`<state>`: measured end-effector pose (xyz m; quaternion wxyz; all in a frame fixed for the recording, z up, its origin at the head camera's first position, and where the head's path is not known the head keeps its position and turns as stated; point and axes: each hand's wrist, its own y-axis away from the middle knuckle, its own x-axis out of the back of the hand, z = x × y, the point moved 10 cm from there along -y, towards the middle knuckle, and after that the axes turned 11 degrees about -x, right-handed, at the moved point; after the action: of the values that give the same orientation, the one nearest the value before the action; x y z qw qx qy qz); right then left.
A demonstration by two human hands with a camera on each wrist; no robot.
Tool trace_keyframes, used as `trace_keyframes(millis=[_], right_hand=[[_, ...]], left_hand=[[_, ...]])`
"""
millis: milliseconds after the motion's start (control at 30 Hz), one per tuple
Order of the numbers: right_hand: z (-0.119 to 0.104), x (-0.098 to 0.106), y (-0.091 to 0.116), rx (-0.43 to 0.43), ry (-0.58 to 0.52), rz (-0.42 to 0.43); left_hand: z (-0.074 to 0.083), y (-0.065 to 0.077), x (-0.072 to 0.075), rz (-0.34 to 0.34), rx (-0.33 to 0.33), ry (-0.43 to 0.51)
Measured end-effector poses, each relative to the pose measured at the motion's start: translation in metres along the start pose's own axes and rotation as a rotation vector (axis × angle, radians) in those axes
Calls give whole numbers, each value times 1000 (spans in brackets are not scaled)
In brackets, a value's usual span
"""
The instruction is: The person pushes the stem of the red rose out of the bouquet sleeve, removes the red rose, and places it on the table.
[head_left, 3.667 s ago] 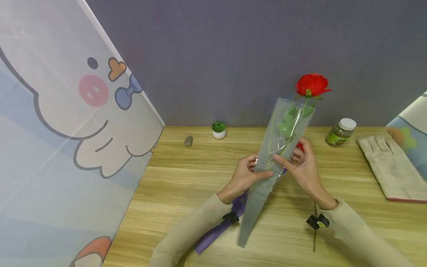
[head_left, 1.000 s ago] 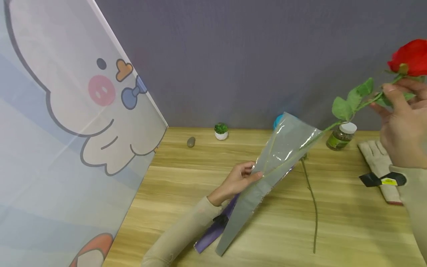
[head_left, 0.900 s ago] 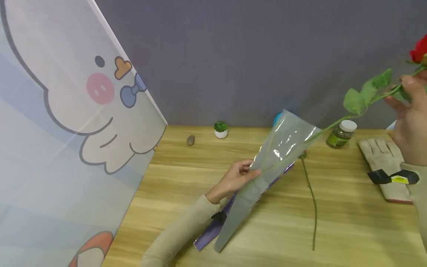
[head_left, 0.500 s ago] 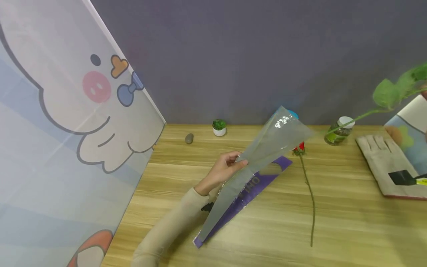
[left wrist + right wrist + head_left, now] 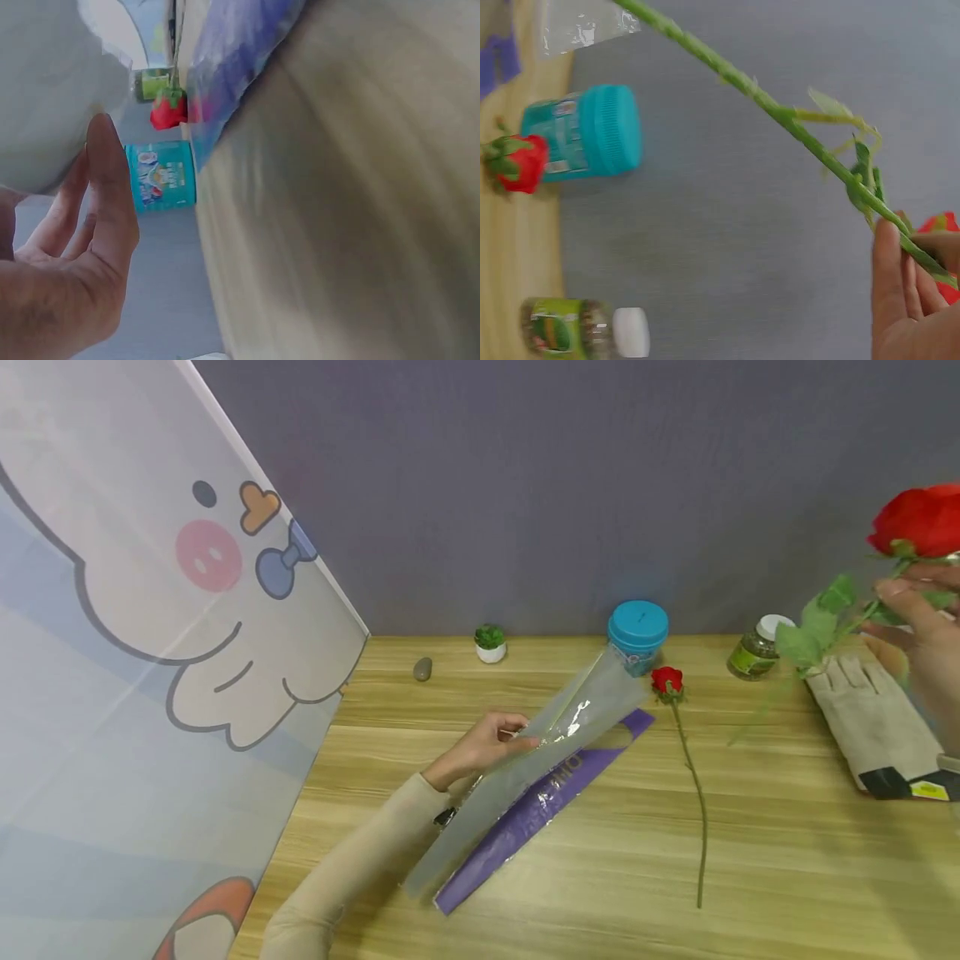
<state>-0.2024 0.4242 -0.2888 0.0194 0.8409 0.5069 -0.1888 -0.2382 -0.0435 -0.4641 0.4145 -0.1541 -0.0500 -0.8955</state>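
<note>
My left hand (image 5: 483,747) pinches a clear-and-grey plastic flower sleeve (image 5: 577,710) between thumb and fingers, just above the table. Beneath and beside it lies a purple sleeve (image 5: 540,802) with gold lettering. At the right edge of the head view my right hand (image 5: 926,635), partly cut off, pinches the green stem of a large red rose (image 5: 918,522). In the right wrist view this stem (image 5: 772,109) runs up and left from the fingertips, away from the sleeve. A smaller red rose (image 5: 667,682) lies on the table between the hands, its thin stem pointing towards me.
A blue tub (image 5: 637,631) stands at the back against the grey wall. To its right is a white-lidded jar (image 5: 757,647), then a pale work glove (image 5: 873,718) under the right arm. A small potted plant (image 5: 491,645) and a grey stone (image 5: 422,669) sit back left.
The right hand has drawn the large rose out of the plastic sleeve and off to the right. The left hand has moved left and lowered the sleeve, uncovering the purple sleeve and blue tub.
</note>
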Motion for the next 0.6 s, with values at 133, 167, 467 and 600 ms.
trace_keyframes(millis=[133,167,467,600], right_hand=[[29,-10,6,-137,106,-166],[38,-11,8,-182,144,-202],[110,-7,21,-362,630,-359],[140,-2,27,-420,701,-416]], left_hand=[[-11,1,-4,-30,27,-12],[-13,2,-5,-35,31,-11],[-23,9,-8,-74,74,3],[-27,12,-8,-51,102,50]])
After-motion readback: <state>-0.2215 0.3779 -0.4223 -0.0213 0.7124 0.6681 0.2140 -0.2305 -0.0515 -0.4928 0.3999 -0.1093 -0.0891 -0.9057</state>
